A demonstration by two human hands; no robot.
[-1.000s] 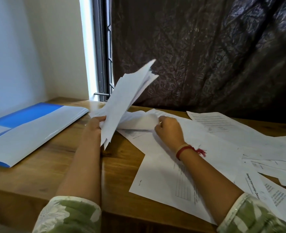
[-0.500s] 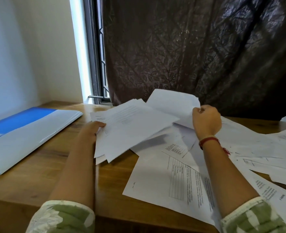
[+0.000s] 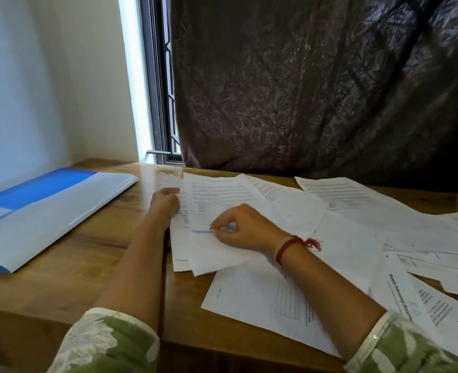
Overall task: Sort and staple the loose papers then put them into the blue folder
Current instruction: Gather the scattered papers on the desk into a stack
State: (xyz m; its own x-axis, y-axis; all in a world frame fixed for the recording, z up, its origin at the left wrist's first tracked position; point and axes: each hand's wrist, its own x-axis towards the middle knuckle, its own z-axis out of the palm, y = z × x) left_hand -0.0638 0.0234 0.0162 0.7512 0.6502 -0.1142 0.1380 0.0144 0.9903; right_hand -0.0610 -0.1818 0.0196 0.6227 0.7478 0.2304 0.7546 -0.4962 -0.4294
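Left hand point(image 3: 165, 204): grips paper stack point(image 3: 222, 195) at left edge.
Right hand point(image 3: 245, 228): pinches its top sheet.
Folder point(image 3: 47, 211): apart, at left.

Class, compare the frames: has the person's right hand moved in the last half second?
Yes. The right hand has dropped from curtain height onto the paper stack, leftward toward the blue folder.

Dark curtain point(image 3: 316, 90) behind wooden table point(image 3: 69, 278); window frame point(image 3: 155, 103).
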